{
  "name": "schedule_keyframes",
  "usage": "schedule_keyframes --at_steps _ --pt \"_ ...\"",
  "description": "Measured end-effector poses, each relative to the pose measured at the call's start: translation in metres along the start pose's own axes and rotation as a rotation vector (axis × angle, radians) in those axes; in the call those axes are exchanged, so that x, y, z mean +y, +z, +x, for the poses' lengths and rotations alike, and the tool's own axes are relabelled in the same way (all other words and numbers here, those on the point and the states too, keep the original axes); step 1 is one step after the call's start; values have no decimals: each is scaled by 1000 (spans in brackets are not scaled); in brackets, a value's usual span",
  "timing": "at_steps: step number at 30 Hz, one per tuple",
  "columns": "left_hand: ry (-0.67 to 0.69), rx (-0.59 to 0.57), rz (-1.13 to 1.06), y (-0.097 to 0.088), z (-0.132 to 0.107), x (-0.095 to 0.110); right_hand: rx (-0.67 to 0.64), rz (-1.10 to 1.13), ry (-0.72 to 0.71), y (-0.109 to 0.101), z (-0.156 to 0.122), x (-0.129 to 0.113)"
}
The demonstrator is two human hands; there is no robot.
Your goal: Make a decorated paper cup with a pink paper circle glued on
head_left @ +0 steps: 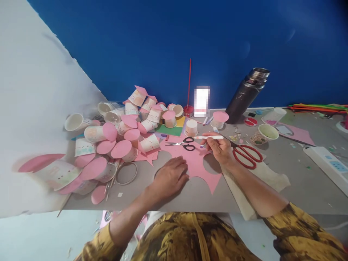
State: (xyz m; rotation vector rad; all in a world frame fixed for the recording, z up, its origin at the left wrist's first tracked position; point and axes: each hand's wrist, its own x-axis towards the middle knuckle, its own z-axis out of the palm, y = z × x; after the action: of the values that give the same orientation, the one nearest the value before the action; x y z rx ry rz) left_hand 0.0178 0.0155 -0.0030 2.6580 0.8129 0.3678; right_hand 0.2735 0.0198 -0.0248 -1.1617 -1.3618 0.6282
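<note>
In my right hand (219, 148) is a slim white marker (216, 137), pinched by the fingers and held nearly level, its tip pointing left. My left hand (173, 173) lies palm down with its fingers stretched over the edge of a pink sheet of paper (197, 161) that has curved cut-outs. Small scissors with black handles (188, 144) rest on this sheet between the hands. Just beyond them stands an upside-down white paper cup (191, 128) with small marks around it. Red-handled scissors (248, 156) lie beside my right wrist.
A heap of paper cups with pink discs (127, 134) fills the left side. A dark thermos (244, 98) leans at the back, near a lit phone (202, 101). A patterned cup (264, 134) and a white power strip (330, 166) are at right. A tape ring (126, 173) lies left.
</note>
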Motion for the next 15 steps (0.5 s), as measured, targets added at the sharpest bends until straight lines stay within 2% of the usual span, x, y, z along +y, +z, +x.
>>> schedule_keyframes --at_steps 4,6,11,13,15 --pt "158 -14 -143 1 -10 16 15 44 104 -1 2 0" --pt "133 5 -171 -5 -5 15 33 50 117 -1 2 1" --pt "-126 6 52 -18 34 -13 79 48 103 -2 2 2" --pt "-110 2 115 -13 51 -25 120 52 92 -4 5 3" --pt "-17 48 133 -1 63 -34 207 61 75 -9 11 6"
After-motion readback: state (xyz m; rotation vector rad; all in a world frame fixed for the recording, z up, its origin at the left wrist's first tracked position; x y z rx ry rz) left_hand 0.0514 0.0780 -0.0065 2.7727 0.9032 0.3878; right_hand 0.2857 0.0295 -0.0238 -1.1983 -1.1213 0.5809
